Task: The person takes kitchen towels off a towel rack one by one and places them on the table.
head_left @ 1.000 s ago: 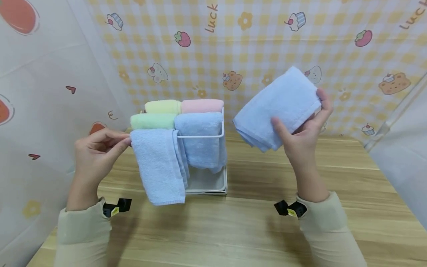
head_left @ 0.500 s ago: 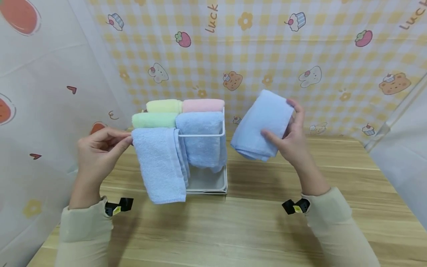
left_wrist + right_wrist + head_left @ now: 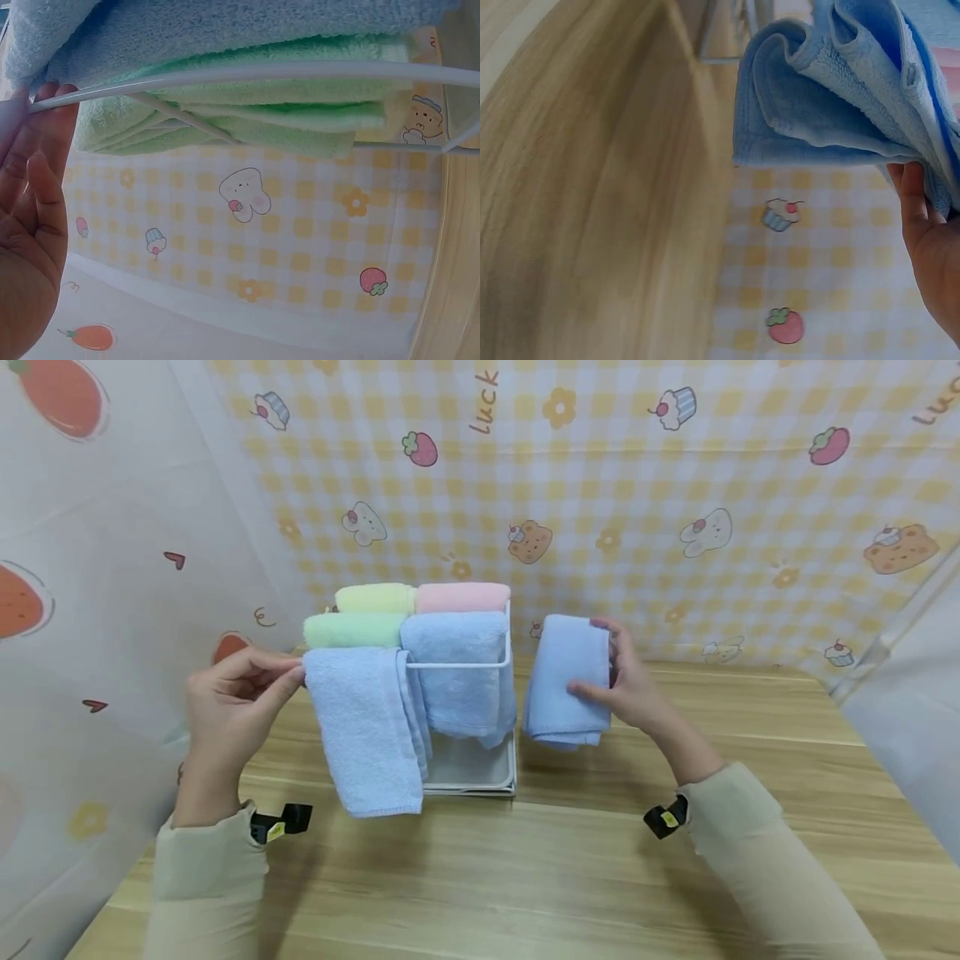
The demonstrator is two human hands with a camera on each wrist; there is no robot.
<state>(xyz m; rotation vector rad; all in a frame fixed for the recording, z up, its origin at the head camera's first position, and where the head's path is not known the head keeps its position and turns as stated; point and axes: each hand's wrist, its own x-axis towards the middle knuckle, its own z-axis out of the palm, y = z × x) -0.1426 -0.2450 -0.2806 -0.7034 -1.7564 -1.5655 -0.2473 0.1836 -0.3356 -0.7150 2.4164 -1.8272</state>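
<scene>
At the front left corner of a white wire towel rack [image 3: 457,666], my left hand [image 3: 234,714] pinches the frame between thumb and fingers. The left wrist view shows the white bar [image 3: 247,73] running out from those fingers. My right hand [image 3: 630,689] holds a folded light blue towel [image 3: 566,672] just right of the rack, thumb on its near face. Its layers hang loosely folded in the right wrist view. One blue towel [image 3: 363,727] drapes over the rack's front bar on the left. Another blue towel [image 3: 457,681] hangs behind it, beside a green towel [image 3: 352,631].
Yellow [image 3: 375,597] and pink [image 3: 463,597] towels hang at the rack's back. A pale tray [image 3: 472,762] forms its base on the wooden table [image 3: 465,877]. Behind stands a checked, printed backdrop [image 3: 600,468], with a white sheet [image 3: 135,635] at the left.
My right hand has brought the folded blue towel left and down, close to the rack's right side, and turned it more upright. My left hand keeps its pinch on the rack.
</scene>
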